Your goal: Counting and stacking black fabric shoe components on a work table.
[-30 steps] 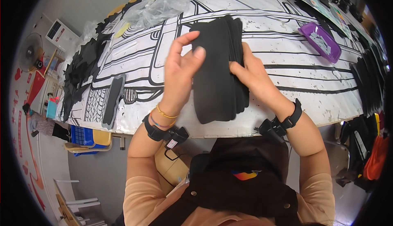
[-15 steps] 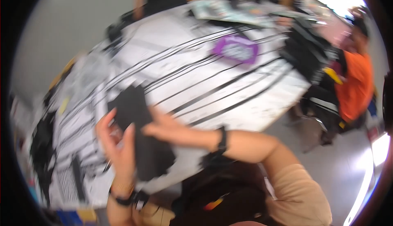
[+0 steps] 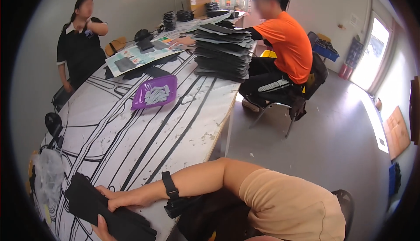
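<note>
Across the long table [image 3: 181, 156], a white surface is covered with bold black lines and marked by scuffs, worn most along the wooden edge. Grey floor [image 3: 280, 153] is seen beside it, and at the far right the room is lit through a bright doorway [image 3: 377, 44]. At the table's near left corner, a bundle of black pieces [image 3: 84, 201] is held at a slant. It is gripped from the far side by the right hand [image 3: 124, 198], closed, with the thumb laid on top; the near edge is held by the left hand [image 3: 101, 231], its thumb hooked over while its fingers are hidden, so their curl cannot be told. Beyond the bundle, a clear plastic bag [image 3: 49, 175] is crumpled at the table's left side. Farther up, small grey strips [image 3: 156, 95] are heaped in a purple tray [image 3: 173, 87]. Behind that, black flat pieces [image 3: 131, 72] are partly covered by a printed sheet [image 3: 139, 61]. Part of the far table is blocked by a tall stack of black and grey pieces [image 3: 222, 55], beside which a person in orange [image 3: 282, 44] is seated. At the left, a person in black [image 3: 82, 44] is seen standing.
</note>
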Demonstrator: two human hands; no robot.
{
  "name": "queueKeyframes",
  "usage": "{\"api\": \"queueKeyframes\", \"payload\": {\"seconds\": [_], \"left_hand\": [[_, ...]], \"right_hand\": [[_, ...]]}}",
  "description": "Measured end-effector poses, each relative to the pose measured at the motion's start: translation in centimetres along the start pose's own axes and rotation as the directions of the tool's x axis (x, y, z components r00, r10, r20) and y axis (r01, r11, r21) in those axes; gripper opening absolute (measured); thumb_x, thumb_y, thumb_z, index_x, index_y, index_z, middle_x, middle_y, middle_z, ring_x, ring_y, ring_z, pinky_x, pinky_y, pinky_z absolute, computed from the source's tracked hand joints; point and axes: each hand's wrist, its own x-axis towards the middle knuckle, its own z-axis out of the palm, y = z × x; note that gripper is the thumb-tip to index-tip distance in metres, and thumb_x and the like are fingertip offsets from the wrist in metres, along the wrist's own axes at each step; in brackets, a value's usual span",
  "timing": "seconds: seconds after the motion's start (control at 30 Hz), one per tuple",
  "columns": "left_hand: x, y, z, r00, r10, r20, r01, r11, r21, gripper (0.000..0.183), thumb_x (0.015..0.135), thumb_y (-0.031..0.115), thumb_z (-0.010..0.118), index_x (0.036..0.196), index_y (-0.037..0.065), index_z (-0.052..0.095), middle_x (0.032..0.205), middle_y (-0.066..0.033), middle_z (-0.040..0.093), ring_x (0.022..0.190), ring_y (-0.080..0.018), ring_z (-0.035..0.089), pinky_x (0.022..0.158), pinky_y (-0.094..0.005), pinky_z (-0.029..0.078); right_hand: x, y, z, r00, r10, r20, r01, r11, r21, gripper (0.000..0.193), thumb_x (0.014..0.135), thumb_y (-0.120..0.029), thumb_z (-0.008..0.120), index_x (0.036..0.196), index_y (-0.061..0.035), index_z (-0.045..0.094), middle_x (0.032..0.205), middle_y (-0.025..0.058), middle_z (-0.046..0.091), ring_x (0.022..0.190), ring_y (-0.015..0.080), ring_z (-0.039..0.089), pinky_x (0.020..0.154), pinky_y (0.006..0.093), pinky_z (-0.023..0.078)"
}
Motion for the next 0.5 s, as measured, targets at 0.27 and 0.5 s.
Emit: {"api": "queueKeyframes", "payload": {"seconds": [0.27,0.5], "left_hand": [[0.3,-1.2,-1.2,0.977,0.175,-0.125,-0.16,0.98,0.121,0.059,0.096,0.031,0.053,0.137,-0.009,0.04,0.133,-0.0233,0.052,0.12,-0.0368,0.053,0.104,-0.0477,0.045],[1.6,-2.5,-0.9,0.986,0.104,-0.128,-0.125,0.978,-0.165,0.063,0.097,0.038,0.054,0.141,-0.005,0.039,0.139,-0.0198,0.048,0.125,-0.0379,0.049,0.109,-0.0491,0.04]], "right_hand": [[1.8,1.0,0.3,1.0,-0.001,0.023,0.003,0.993,-0.115,0.105,0.09,-0.062,0.057,0.154,-0.0047,-0.003,0.151,0.0202,0.028,0.139,0.0285,0.032,0.112,0.0352,0.03],[1.5,2.1,0.5,0.962,-0.268,0.056,0.272,0.915,-0.299,0.119,0.081,-0.051,0.073,0.153,-0.0023,-0.008,0.152,0.0252,0.026,0.141,0.0316,0.03,0.111,0.0351,0.03]]}}
